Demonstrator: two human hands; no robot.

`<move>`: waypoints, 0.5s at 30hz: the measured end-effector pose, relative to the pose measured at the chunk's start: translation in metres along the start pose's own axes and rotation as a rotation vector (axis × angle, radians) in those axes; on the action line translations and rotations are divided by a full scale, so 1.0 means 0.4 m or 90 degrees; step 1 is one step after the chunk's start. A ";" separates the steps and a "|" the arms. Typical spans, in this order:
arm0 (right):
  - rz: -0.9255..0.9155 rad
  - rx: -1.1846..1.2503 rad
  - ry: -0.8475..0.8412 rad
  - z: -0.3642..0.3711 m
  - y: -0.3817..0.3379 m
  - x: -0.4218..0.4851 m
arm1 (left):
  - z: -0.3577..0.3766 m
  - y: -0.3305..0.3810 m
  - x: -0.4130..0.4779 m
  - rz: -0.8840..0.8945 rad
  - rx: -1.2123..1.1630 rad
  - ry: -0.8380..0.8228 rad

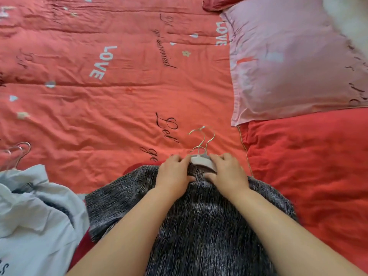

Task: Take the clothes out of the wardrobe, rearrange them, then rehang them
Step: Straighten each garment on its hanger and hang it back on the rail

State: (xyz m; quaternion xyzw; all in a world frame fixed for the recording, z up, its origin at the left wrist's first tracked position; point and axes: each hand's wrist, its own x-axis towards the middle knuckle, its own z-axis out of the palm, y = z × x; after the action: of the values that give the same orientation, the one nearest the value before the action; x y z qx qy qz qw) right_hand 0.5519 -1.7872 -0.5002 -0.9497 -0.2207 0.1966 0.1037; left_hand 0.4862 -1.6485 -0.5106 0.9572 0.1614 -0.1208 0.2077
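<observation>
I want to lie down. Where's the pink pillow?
In the head view the pink pillow lies at the upper right of the red bedspread, beyond the right hand and the dark grey garment it holds.

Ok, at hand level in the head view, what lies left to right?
Silver wire hanger hooks → left hand → pale grey hanger with two metal hooks → right hand → plain red bedsheet.
</observation>
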 end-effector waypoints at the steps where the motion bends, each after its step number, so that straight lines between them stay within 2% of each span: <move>1: 0.011 -0.012 -0.036 0.018 0.010 -0.002 | 0.017 -0.010 0.003 0.004 0.027 -0.026; 6: -0.040 -0.038 -0.015 0.051 0.046 -0.035 | 0.019 -0.027 0.007 0.025 0.121 -0.036; 11: -0.067 -0.068 -0.010 0.076 0.064 -0.073 | 0.022 -0.058 -0.031 0.046 0.121 -0.088; 15: -0.059 -0.084 0.022 0.087 0.059 -0.065 | 0.051 -0.059 -0.034 0.046 0.158 -0.049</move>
State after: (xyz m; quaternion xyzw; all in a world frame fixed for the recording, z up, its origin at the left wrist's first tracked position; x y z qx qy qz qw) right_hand 0.5247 -1.8162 -0.5298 -0.9463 -0.2755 0.1604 0.0537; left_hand 0.4617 -1.6406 -0.5330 0.9754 0.1023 -0.1690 0.0976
